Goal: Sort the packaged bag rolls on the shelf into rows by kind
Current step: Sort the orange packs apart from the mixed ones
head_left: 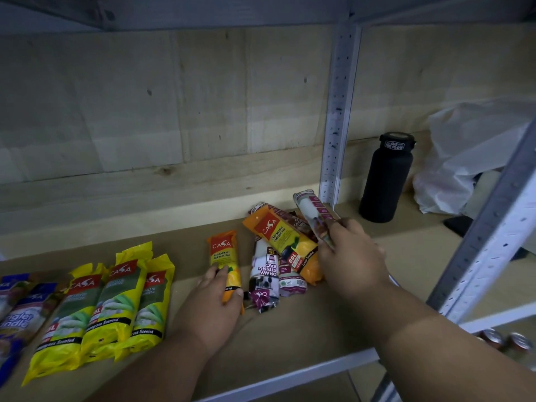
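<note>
The shelf (pixel 290 338) carries the stock in three groups. At near left, three yellow rolls (pixel 110 309) lie side by side in a settled row, with blue packs (pixel 17 309) at the far-left edge, partly out of view. Right of centre sits an unsorted heap (pixel 278 256), rolls crossing one another, a large orange roll (pixel 285 245) on top.

The left hand (pixel 214 309) is closed over the near end of a single orange roll (pixel 224 256), lying just left of the heap. The right hand (pixel 352 262) pinches the near end of a white-and-maroon roll (pixel 311 216), raised and tilted above the heap.

Assessment: the packages appear light, soft-wrapped and glossy, therefore liable to slip or crumple at the flat seal ends. Hold is best taken round the firm mid-body of the roll, not the loose film.

A black flask (pixel 385 181) stands in the far right bay, clear of the work.
</note>
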